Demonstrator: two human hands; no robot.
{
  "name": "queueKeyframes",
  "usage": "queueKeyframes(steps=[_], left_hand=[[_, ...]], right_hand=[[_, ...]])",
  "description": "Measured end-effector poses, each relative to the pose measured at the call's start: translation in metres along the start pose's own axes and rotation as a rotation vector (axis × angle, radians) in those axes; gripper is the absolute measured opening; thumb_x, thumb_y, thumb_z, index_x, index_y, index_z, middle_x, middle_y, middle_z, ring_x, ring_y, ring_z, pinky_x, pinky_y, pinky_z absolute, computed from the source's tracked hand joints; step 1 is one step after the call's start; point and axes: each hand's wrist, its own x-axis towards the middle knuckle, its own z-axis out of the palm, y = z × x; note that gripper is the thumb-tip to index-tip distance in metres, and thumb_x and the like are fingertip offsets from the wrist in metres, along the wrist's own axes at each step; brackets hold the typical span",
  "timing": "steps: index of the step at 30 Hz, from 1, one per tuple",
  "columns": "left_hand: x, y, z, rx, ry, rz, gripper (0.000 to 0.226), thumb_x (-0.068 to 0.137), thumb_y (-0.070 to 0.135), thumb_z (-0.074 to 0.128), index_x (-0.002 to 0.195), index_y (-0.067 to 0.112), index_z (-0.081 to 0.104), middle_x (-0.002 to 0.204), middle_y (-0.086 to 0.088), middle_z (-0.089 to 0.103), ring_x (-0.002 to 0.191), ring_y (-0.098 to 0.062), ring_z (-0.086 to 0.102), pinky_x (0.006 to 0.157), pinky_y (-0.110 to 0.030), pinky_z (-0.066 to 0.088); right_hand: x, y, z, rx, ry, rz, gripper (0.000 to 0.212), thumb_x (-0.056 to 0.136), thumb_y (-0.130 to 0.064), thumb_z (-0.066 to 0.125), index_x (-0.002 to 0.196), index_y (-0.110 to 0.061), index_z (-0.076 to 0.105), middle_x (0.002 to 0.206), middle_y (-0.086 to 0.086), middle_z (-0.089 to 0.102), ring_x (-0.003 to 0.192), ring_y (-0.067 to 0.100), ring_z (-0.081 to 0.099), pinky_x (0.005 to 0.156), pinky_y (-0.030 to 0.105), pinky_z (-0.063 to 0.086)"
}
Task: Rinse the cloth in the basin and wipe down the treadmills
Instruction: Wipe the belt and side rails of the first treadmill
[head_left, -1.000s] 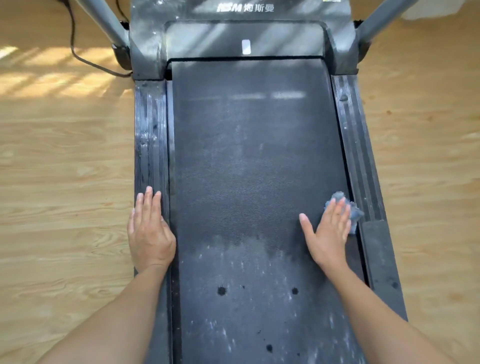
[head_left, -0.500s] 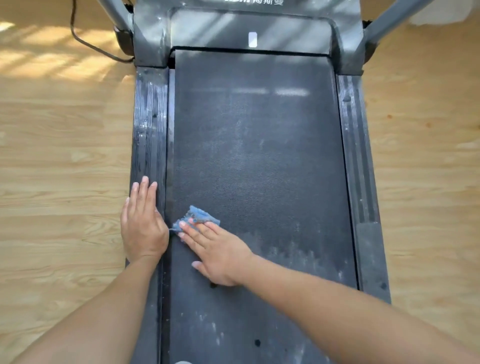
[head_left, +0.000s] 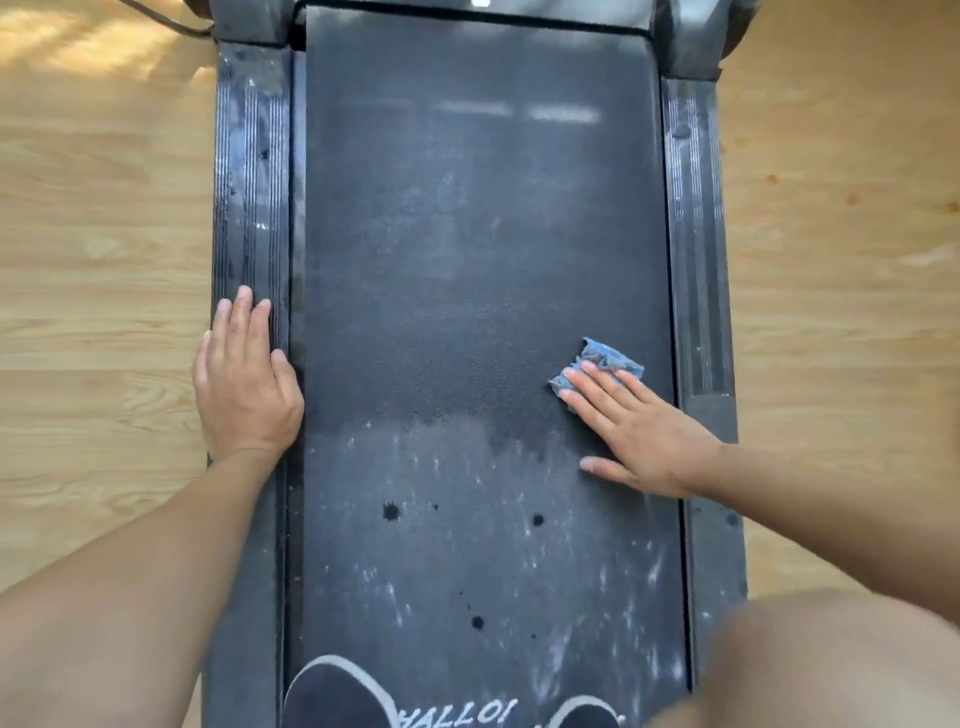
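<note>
Wiping step: right hand (head_left: 644, 436) presses blue cloth (head_left: 608, 358) under straight fingers (head_left: 597, 387) on the treadmill belt (head_left: 467, 260); left hand (head_left: 244, 384) rests flat on the side rail (head_left: 249, 182). Next, probably the dusty patch behind the fingers.

the treadmill belt (head_left: 467, 260) is dark grey-black, flecked with whitish streaks and black spots toward its near end, its side rails (head_left: 249, 182) black with fine pale ribbing, the cloth (head_left: 608, 361) blue-grey, the floor (head_left: 104, 260) light wood-grained, the shoes (head_left: 332, 696) black with pale edging.
</note>
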Motion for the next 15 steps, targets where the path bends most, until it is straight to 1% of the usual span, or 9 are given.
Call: queueKeyframes(steps=[2, 3, 4, 5, 7, 10, 12, 13, 15], left_hand=[[-0.001, 0.0, -0.003, -0.002, -0.006, 0.002, 0.06, 0.102, 0.025, 0.042, 0.162, 0.018, 0.038, 0.176, 0.002, 0.027, 0.163, -0.021, 0.021, 0.128, -0.047, 0.022], [-0.003, 0.0, -0.003, -0.002, -0.016, -0.001, 0.06, 0.102, 0.027, 0.042, 0.162, 0.019, 0.038, 0.176, 0.003, 0.026, 0.163, -0.02, 0.021, 0.128, -0.048, 0.022], [-0.004, 0.0, -0.002, -0.006, -0.025, -0.005, 0.06, 0.103, 0.029, 0.042, 0.162, 0.019, 0.038, 0.176, 0.004, 0.026, 0.163, -0.02, 0.021, 0.128, -0.047, 0.021], [-0.003, -0.001, -0.002, -0.016, -0.034, -0.01, 0.06, 0.103, 0.03, 0.041, 0.162, 0.02, 0.039, 0.176, 0.004, 0.026, 0.164, -0.019, 0.02, 0.128, -0.047, 0.021], [-0.001, -0.002, -0.006, -0.064, -0.061, -0.008, 0.058, 0.104, 0.032, 0.041, 0.16, 0.019, 0.041, 0.175, 0.003, 0.028, 0.163, -0.019, 0.021, 0.129, -0.048, 0.021], [-0.014, -0.003, -0.026, -0.114, 0.016, -0.023, 0.047, 0.102, 0.025, 0.044, 0.144, 0.011, 0.056, 0.162, -0.008, 0.049, 0.152, -0.032, 0.042, 0.12, -0.052, 0.035], [-0.056, 0.0, -0.041, -0.076, 0.089, -0.157, 0.04, 0.103, 0.023, 0.047, 0.141, 0.011, 0.057, 0.154, -0.01, 0.054, 0.141, -0.037, 0.049, 0.115, -0.052, 0.038], [-0.084, 0.003, -0.043, -0.071, 0.059, -0.222, 0.041, 0.107, 0.024, 0.048, 0.146, 0.012, 0.053, 0.159, -0.01, 0.049, 0.144, -0.038, 0.046, 0.117, -0.053, 0.036], [-0.129, 0.014, -0.04, -0.076, -0.172, -0.332, 0.062, 0.11, 0.034, 0.052, 0.165, 0.014, 0.033, 0.177, -0.007, 0.022, 0.161, -0.03, 0.023, 0.128, -0.052, 0.025]], right_hand=[[0.003, -0.002, -0.013, 0.175, 0.156, 0.119, 0.057, 0.104, -0.047, 0.045, 0.156, -0.025, 0.037, 0.164, 0.003, 0.03, 0.151, 0.028, 0.031, 0.12, 0.046, 0.03], [0.005, -0.002, -0.017, 0.266, 0.253, 0.223, 0.046, 0.1, -0.042, 0.054, 0.143, -0.027, 0.05, 0.148, 0.001, 0.044, 0.136, 0.028, 0.046, 0.108, 0.045, 0.037], [0.007, -0.001, -0.019, 0.373, 0.305, 0.333, 0.038, 0.096, -0.042, 0.062, 0.129, -0.027, 0.054, 0.13, -0.001, 0.048, 0.12, 0.026, 0.051, 0.097, 0.042, 0.04], [0.011, 0.001, -0.019, 0.49, 0.284, 0.416, 0.035, 0.093, -0.043, 0.068, 0.119, -0.025, 0.053, 0.119, -0.002, 0.047, 0.11, 0.024, 0.049, 0.088, 0.039, 0.04], [0.021, 0.004, -0.016, 0.593, 0.108, 0.471, 0.044, 0.087, -0.045, 0.078, 0.107, -0.023, 0.045, 0.111, -0.002, 0.043, 0.106, 0.023, 0.045, 0.079, 0.037, 0.04], [0.038, 0.012, -0.021, 0.507, -0.068, 0.502, 0.055, 0.081, -0.046, 0.084, 0.1, -0.019, 0.04, 0.109, 0.001, 0.04, 0.1, 0.026, 0.045, 0.072, 0.038, 0.041], [0.045, 0.014, -0.028, 0.465, -0.121, 0.506, 0.059, 0.08, -0.046, 0.085, 0.1, -0.017, 0.037, 0.11, 0.004, 0.04, 0.097, 0.028, 0.045, 0.075, 0.04, 0.045], [0.046, 0.015, -0.03, 0.452, -0.135, 0.508, 0.061, 0.08, -0.046, 0.085, 0.1, -0.017, 0.035, 0.111, 0.006, 0.039, 0.096, 0.029, 0.045, 0.077, 0.042, 0.047], [0.046, 0.015, -0.033, 0.431, -0.154, 0.517, 0.063, 0.08, -0.046, 0.086, 0.102, -0.017, 0.034, 0.115, 0.009, 0.041, 0.095, 0.031, 0.045, 0.079, 0.042, 0.048]])
